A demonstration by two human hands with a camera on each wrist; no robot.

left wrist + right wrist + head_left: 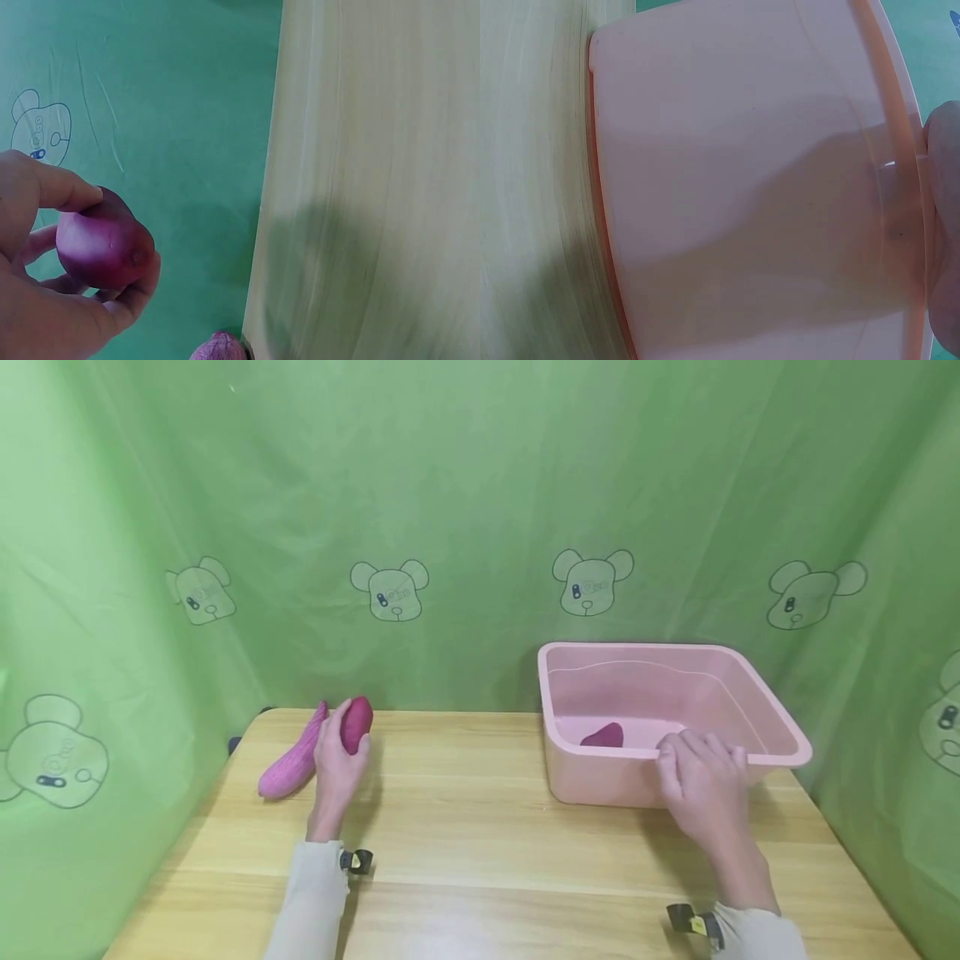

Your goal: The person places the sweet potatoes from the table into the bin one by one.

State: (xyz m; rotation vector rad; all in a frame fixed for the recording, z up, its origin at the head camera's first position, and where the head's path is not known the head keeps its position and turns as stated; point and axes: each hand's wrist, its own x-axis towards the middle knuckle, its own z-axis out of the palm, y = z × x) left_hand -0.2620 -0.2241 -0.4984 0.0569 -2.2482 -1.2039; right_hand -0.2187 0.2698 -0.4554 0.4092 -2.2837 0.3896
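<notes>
At the back left of the table, my left hand (339, 768) holds a smooth purple-red oval vegetable (357, 725) between thumb and fingers. The left wrist view shows its rounded end (105, 247) with a small nub. Just left of that hand lies a long pink tapered vegetable (288, 768) with a wrinkled skin, like an eggplant. My right hand (705, 785) grips the near rim of a pink plastic bin (600, 777), fingers curled over the edge. Inside the bin is a dark red piece (606, 736), partly hidden by the near wall.
The wooden table (465, 852) spreads below both hands, the bin standing at its back right. Around the table hangs a green curtain (480, 485) with printed bear heads, close behind the bin and the table's back edge.
</notes>
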